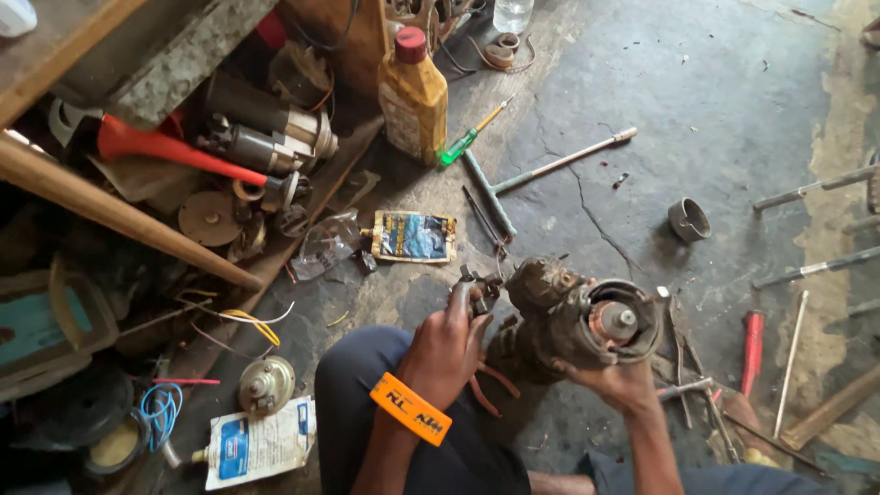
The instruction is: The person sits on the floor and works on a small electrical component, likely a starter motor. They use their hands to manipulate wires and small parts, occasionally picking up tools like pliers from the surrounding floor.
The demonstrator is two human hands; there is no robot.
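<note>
Nearest the lens, my left forearm carries an orange wristband [411,409]; above it my left hand [446,350] clenches the handles of rusty pliers [478,302], whose tip meets the greasy motor housing [568,316]. My right hand [616,378] cups that housing from below, fingers wrapped under its round open end, where a pale shaft stub and a copper-toned ring show. The housing is cast metal, lumpy and caked in dark grime, held just above the cracked concrete floor [715,110].

Risk, as I judge it: the oily casing could slip from my right palm and strike the floor, or the pliers could skid off the grimy fitting and pinch my fingers.

Beyond my fingers lie a T-shaped socket wrench [532,179], a green-handled screwdriver [463,142] and a yellow oil bottle [414,96]; to their right, a red-handled tool [752,341].
</note>
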